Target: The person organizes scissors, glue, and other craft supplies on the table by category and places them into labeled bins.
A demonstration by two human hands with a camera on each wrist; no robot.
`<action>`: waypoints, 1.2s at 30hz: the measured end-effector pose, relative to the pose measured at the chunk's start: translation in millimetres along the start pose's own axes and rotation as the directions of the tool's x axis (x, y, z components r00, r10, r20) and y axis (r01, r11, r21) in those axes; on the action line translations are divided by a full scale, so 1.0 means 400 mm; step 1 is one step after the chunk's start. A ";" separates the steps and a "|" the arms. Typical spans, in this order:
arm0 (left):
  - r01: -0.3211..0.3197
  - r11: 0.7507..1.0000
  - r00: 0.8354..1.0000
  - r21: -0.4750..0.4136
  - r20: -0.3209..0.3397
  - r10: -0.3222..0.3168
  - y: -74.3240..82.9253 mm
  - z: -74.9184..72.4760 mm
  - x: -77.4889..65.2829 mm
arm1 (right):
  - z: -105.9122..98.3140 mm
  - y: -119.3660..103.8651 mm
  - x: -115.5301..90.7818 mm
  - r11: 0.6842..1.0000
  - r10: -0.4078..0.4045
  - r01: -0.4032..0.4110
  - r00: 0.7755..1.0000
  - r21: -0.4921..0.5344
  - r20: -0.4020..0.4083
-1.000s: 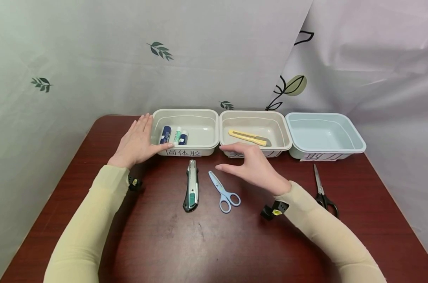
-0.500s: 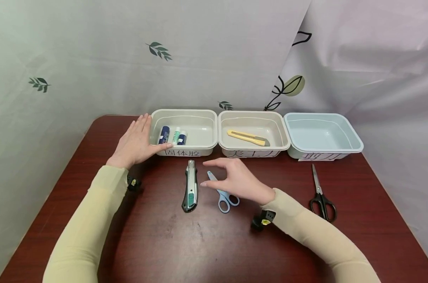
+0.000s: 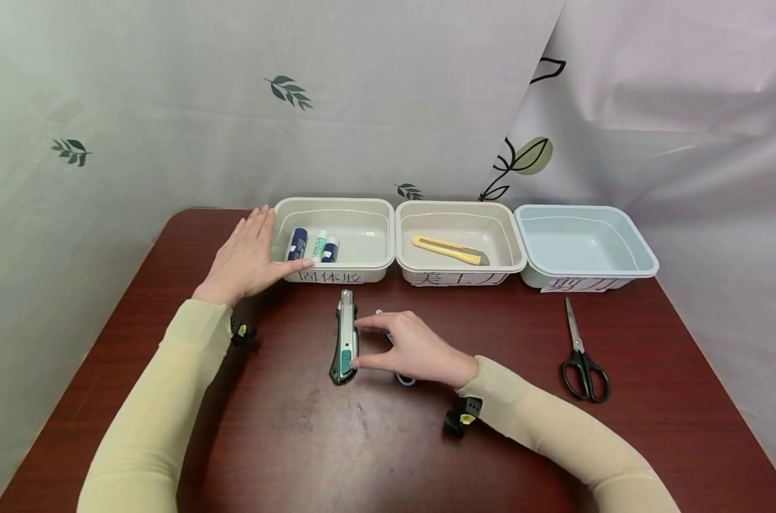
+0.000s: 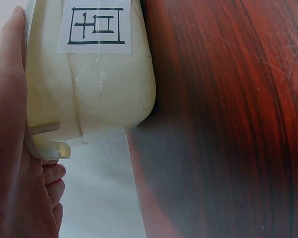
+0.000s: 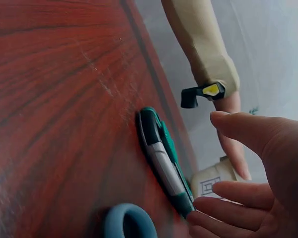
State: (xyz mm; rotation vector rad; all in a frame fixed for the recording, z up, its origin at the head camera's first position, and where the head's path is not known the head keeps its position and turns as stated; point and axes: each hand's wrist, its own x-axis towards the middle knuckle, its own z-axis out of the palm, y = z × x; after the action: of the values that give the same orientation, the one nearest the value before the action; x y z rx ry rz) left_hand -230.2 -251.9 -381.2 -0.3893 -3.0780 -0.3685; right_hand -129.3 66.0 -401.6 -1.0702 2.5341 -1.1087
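Note:
My left hand (image 3: 243, 258) rests with straight fingers on the left rim of the left bin (image 3: 378, 274), its thumb along the front edge. That bin holds several glue sticks (image 3: 299, 244). My right hand (image 3: 420, 349) hovers just right of a silver and green utility knife (image 3: 345, 335), thumb and fingers spread apart, holding nothing. In the right wrist view, the knife (image 5: 164, 166) lies on the table beyond the parted thumb and fingers. Blue scissors lie beneath the right hand, mostly hidden; one handle loop (image 5: 131, 220) shows in the right wrist view.
The middle bin (image 3: 461, 214) holds a yellow utility knife (image 3: 449, 250). A light blue bin (image 3: 586, 242) stands to its right. Black-handled scissors (image 3: 580, 360) lie in front of it on the dark red table (image 3: 298, 442). A patterned curtain (image 3: 388, 107) hangs behind.
My right hand has moved left and nearer to me, from before the middle bin down to the silver and green utility knife, covering the blue scissors. The left hand stays put.

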 end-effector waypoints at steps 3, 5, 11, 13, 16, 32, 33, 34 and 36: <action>-0.001 1.000 1.000 -0.002 -0.001 0.001 0.001 -0.001 0.000 | 0.008 -0.003 0.002 1.000 0.018 -0.018 1.000 -0.014 0.008; -0.002 1.000 1.000 -0.003 -0.002 0.002 0.001 -0.001 0.001 | 0.011 -0.006 0.003 0.999 0.030 -0.030 1.000 -0.023 0.009; -0.004 1.000 1.000 -0.006 0.000 0.004 0.004 -0.002 0.002 | 0.020 -0.009 0.010 0.997 0.046 -0.046 0.999 -0.065 0.000; -0.004 1.000 1.000 -0.006 0.000 0.004 0.004 -0.003 0.002 | 0.023 -0.010 0.012 0.996 0.051 -0.051 0.999 -0.072 -0.002; -0.003 1.000 1.000 -0.005 -0.001 0.003 0.005 -0.004 0.002 | 0.025 -0.013 0.016 0.996 0.064 -0.064 0.998 -0.061 0.004; -0.002 1.000 1.000 -0.007 -0.002 0.002 0.001 -0.002 0.000 | 0.066 -0.035 0.036 0.995 -0.030 0.035 0.998 -0.094 0.046; -0.002 1.000 1.000 -0.008 -0.002 0.002 0.001 -0.002 0.000 | 0.069 -0.037 0.035 0.995 -0.034 0.039 0.998 -0.095 0.052; -0.003 1.000 1.000 -0.009 -0.003 0.003 0.001 -0.002 0.000 | 0.073 -0.038 0.035 0.995 -0.038 0.044 0.998 -0.094 0.057; -0.003 1.000 1.000 -0.010 -0.004 0.003 0.001 -0.001 0.000 | 0.079 -0.041 0.035 0.994 -0.045 0.051 0.997 -0.096 0.070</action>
State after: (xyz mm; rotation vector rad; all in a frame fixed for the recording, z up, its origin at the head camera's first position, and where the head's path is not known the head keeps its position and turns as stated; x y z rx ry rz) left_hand -230.2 -251.5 -380.5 -0.3936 -3.0723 -0.3843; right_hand -117.5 31.0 -410.8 -1.1777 2.5451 -0.9512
